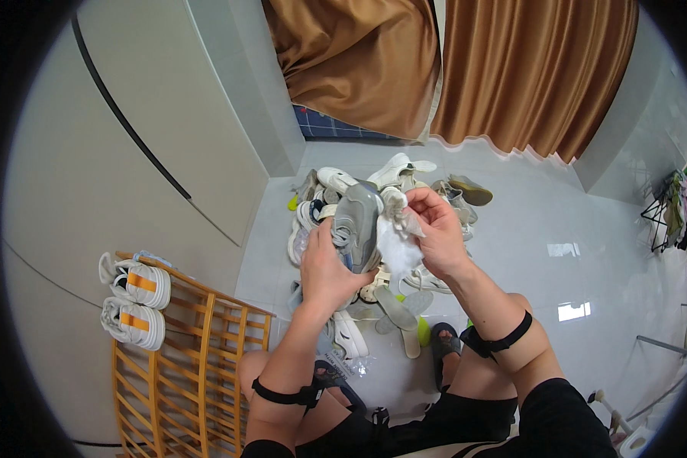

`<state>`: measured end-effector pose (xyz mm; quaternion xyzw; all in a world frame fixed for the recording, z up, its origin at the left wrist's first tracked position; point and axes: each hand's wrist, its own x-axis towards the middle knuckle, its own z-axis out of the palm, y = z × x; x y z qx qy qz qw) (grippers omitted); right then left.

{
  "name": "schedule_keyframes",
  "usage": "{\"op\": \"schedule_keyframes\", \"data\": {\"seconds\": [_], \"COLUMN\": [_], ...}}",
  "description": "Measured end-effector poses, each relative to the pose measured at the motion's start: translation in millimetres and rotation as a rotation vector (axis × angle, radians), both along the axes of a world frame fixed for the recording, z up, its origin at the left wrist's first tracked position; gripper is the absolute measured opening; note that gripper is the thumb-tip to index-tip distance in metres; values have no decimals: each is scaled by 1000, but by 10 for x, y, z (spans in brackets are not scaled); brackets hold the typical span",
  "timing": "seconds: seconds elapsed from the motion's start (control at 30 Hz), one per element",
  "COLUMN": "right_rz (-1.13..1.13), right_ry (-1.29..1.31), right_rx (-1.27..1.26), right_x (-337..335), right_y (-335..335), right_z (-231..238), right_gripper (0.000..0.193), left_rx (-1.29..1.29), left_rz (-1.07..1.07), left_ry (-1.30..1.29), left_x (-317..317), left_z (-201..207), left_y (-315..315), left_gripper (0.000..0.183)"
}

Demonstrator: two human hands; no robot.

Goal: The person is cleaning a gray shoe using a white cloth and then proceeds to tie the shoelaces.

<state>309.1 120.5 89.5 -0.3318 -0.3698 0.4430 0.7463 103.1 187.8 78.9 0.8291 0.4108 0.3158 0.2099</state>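
My left hand (pixel 330 269) grips a grey lace-up shoe (pixel 356 221) by its side, holding it raised over a heap of footwear. Between the fingers of my right hand (pixel 439 233) is a crumpled white cloth or tissue (pixel 397 243), hanging loosely right beside the shoe. Whether the cloth touches the shoe I cannot tell. Under and around both hands lie several white and grey shoes, among them a white shoe (pixel 393 169) at the far side and another white shoe (pixel 349 336) nearer me. Loose insoles (pixel 396 309) lie just below the held shoe.
A wooden slatted rack (pixel 204 336) stands at the left, with a pair of white shoes with orange patches (pixel 139 285) on top. Brown curtains (pixel 534 72) hang at the back. A olive-soled shoe (pixel 471 190) lies at the heap's right. My sandalled foot (pixel 444 347) is close by.
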Motion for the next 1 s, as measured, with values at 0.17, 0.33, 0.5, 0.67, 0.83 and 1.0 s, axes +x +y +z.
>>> {"op": "schedule_keyframes", "data": {"seconds": [0.17,0.33,0.5,0.67,0.83,1.0], "right_rz": [-353,-571,-655,-637,-771,-762], "right_ry": [-564,-810,-1141,-1240,-1131,-1173], "right_rx": [52,154,251,262,254,330], "right_x": [-95,-108,-156,-295,-44,3], "right_y": [62,25,-37,-69,4,-17], "right_z": [-42,99,106,91,168,192], "right_gripper": [13,23,27,37,24,28], "left_rx": [83,89,87,102,190,151], "left_rz": [35,66,119,137,54,9], "left_ry": [92,94,80,98,148,151], "left_x": [39,49,50,51,38,37], "left_z": [26,39,-5,-11,18,16], "left_y": [-76,-123,-114,-108,-188,-210], "left_gripper": [112,113,113,112,111,111]}}
